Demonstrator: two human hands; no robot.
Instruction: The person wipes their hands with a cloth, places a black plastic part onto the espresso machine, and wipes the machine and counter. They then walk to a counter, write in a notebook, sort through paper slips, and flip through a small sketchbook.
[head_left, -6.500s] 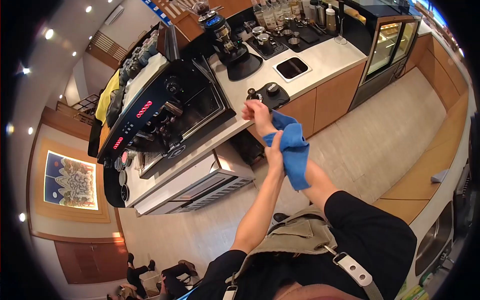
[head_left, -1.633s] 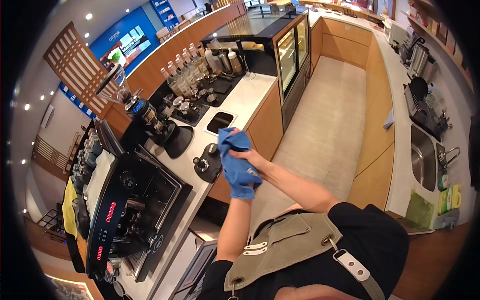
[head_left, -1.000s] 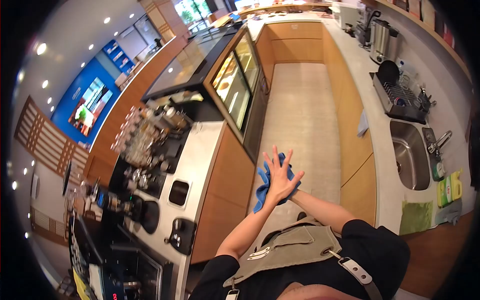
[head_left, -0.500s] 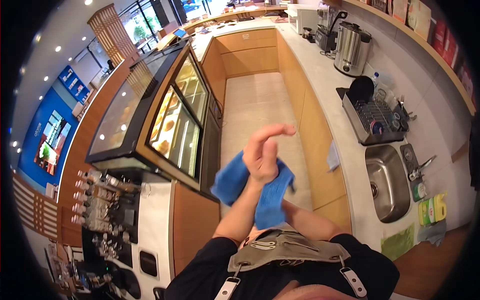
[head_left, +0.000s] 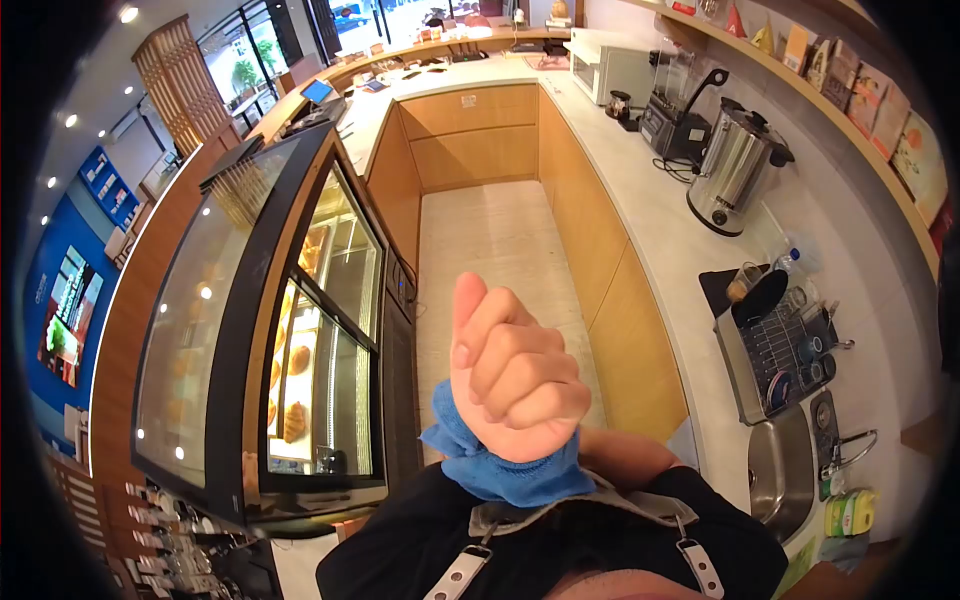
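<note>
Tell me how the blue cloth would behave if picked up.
The blue cloth would likely flop, judging by its loose folds below the left hand. It is probably light, being fabric, and, bunched unevenly, unlikely to roll.

Open floor (head_left: 490, 235) runs ahead of me, bounded left by the glass display case (head_left: 235, 330), right by wooden cabinets (head_left: 635, 330), with drawers (head_left: 473, 158) across the far end. On the right-hand bench (head_left: 648, 215), the steel urn (head_left: 728, 175) and dish rack (head_left: 768, 345) obstruct; a passable strip fronts the urn.
</note>
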